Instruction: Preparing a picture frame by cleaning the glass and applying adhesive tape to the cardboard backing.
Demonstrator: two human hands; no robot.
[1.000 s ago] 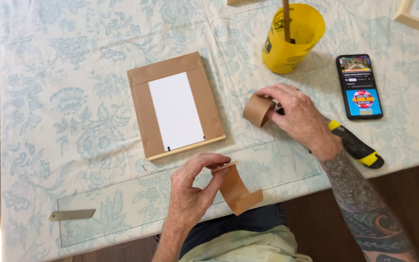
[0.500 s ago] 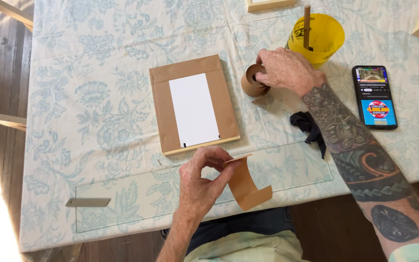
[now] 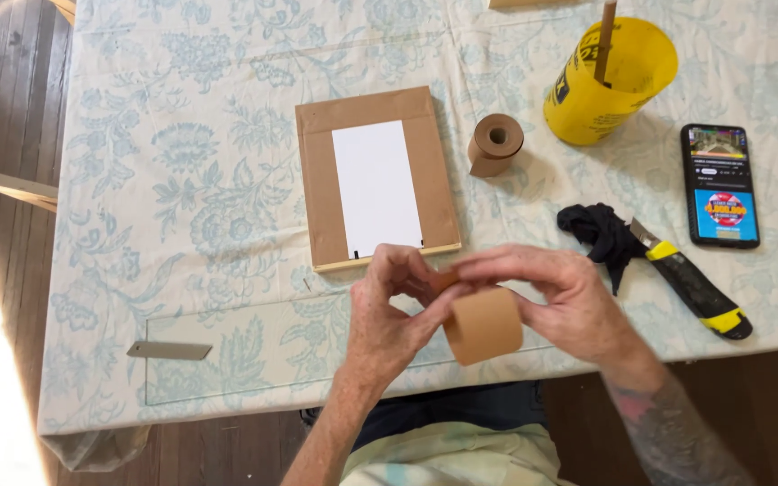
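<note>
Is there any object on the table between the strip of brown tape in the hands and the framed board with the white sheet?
Nothing visible. Both the left hand and right hand hold the tape strip just below the board's near edge. The tape roll, black cloth and utility knife lie off to the right.
</note>
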